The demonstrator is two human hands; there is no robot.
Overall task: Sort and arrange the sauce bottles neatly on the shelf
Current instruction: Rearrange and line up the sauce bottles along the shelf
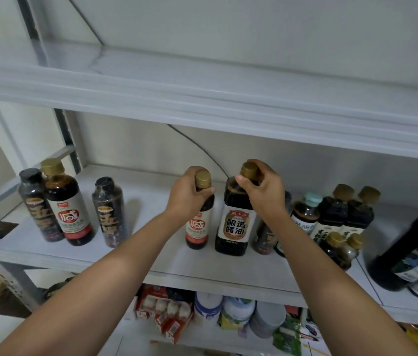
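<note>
On the white middle shelf stand many dark sauce bottles. My left hand grips the neck of a slim gold-capped bottle with a red and white label. My right hand grips the neck of a larger square soy sauce bottle with a cream label right beside it. Both bottles are upright and their bases look to be on the shelf. At the left stand two black shrink-wrapped bottles and another red-label bottle.
A cluster of gold-capped dark bottles and a mint-capped one crowd the right side. A big dark jug lies tilted at far right. The shelf board above hangs low. Packets and tubs fill the shelf below.
</note>
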